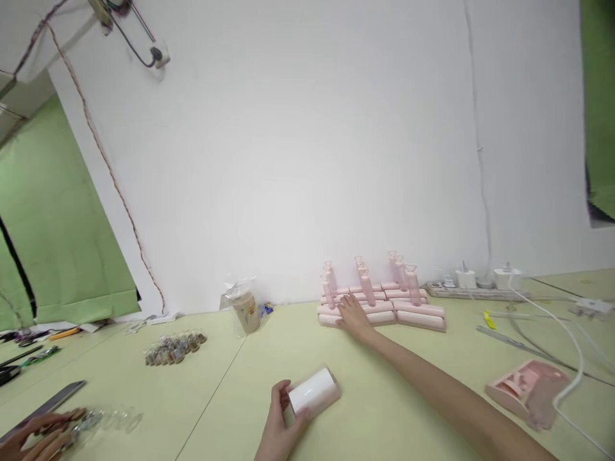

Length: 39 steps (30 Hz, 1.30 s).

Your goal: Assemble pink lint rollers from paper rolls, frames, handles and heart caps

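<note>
Held in my left hand (282, 419) is a thick white roll (314, 392) with a clear, glossy edge around it, tilted just above the table. Its fingers wrap one end. My right hand (354, 318) reaches far forward and rests on the front left of a stack of long pink and white tube-like pieces (419, 315). The fingers look stretched out over the pieces; whether they grip one is hidden. Several upright pink handles with triangular loops (366, 288) stand among the stacked pieces.
A pink moulded part (528, 392) lies at right beside a white cable (574, 378). Behind it is a power strip (473, 292) with chargers. A bagged cup (246, 310) and small clear pieces (173, 347) stand left. Another person's hand (41, 438) handles glassy pieces at lower left.
</note>
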Each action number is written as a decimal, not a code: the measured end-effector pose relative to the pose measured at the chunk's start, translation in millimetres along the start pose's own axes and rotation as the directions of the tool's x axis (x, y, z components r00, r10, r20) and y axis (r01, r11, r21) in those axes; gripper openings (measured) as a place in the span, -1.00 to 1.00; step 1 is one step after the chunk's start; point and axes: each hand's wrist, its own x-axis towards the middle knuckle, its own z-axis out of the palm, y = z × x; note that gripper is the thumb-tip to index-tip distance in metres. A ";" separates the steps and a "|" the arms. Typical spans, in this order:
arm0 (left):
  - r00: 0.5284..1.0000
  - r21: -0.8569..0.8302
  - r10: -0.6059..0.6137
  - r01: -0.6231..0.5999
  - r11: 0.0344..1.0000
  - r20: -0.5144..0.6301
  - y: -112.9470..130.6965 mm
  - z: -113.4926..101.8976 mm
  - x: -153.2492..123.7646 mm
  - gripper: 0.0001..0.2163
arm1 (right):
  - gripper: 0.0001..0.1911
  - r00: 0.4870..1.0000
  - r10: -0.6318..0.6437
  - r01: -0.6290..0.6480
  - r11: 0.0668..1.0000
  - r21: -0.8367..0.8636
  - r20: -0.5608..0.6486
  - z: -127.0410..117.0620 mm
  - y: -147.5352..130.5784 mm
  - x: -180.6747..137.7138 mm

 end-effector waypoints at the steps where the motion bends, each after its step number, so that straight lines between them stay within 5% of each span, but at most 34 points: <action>1: 1.000 0.006 -0.017 0.017 1.000 0.020 2.2 -1.0 -1.2 -0.46 | -0.65 1.000 0.014 -0.014 0.999 0.039 -0.003 -1.6 -0.2 1.0; 7: 0.990 -0.018 -0.057 0.060 0.998 0.131 37.1 2.2 5.3 -0.47 | -0.59 0.981 0.018 -0.100 0.899 0.426 0.192 -28.0 -17.9 -39.4; 12: 0.925 0.102 -0.096 0.063 0.993 0.369 94.1 51.1 24.5 -0.51 | -0.37 0.822 -0.101 -0.404 0.591 0.698 0.561 -58.5 -45.1 -128.9; 14: 0.884 0.159 -0.123 0.056 0.986 0.452 118.1 77.1 34.3 -0.54 | -0.34 0.755 -0.143 -0.576 0.323 0.751 0.640 -66.6 -49.1 -159.9; 16: 0.835 0.258 -0.193 0.063 0.964 0.515 138.6 100.2 43.6 -0.55 | -0.36 0.709 -0.186 -0.703 -0.122 0.700 0.680 -69.8 -45.6 -182.0; 18: 0.784 0.377 -0.275 0.057 0.924 0.556 153.8 117.4 50.9 -0.56 | -0.34 0.708 -0.219 -0.675 -0.489 0.552 0.672 -68.9 -36.8 -195.3; 20: 0.734 0.475 -0.338 0.023 0.880 0.589 163.1 127.4 55.6 -0.57 | -0.31 0.731 -0.233 -0.622 -0.612 0.488 0.641 -65.7 -26.5 -202.3; 23: 0.658 0.544 -0.390 -0.035 0.839 0.644 168.6 129.1 58.8 -0.56 | -0.32 0.743 -0.260 -0.603 -0.659 0.449 0.617 -60.0 -15.6 -205.8; 26: 0.632 0.530 -0.408 -0.006 0.848 0.659 168.4 119.4 60.0 -0.52 | -0.34 0.744 -0.250 -0.572 -0.718 0.397 0.620 -55.2 -12.6 -206.1; 29: 0.680 0.394 -0.352 0.100 0.914 0.643 164.0 105.5 63.3 -0.51 | -0.47 0.757 -0.222 -0.508 -0.792 0.339 0.615 -53.1 -11.8 -207.1; 32: 0.801 0.102 -0.196 0.168 0.981 0.566 150.1 94.2 70.3 -0.54 | -0.59 0.754 -0.129 -0.413 -0.856 0.311 0.644 -53.3 -7.0 -208.0; 35: 0.907 -0.086 -0.088 0.135 0.987 0.412 121.3 90.8 75.3 -0.54 | -0.65 0.735 -0.035 -0.348 -0.877 0.332 0.677 -54.5 -0.8 -207.1; 39: 0.964 -0.136 -0.053 0.092 0.986 0.262 71.9 98.7 70.6 -0.44 | -0.67 0.734 0.016 -0.315 -0.878 0.361 0.679 -55.3 2.4 -205.6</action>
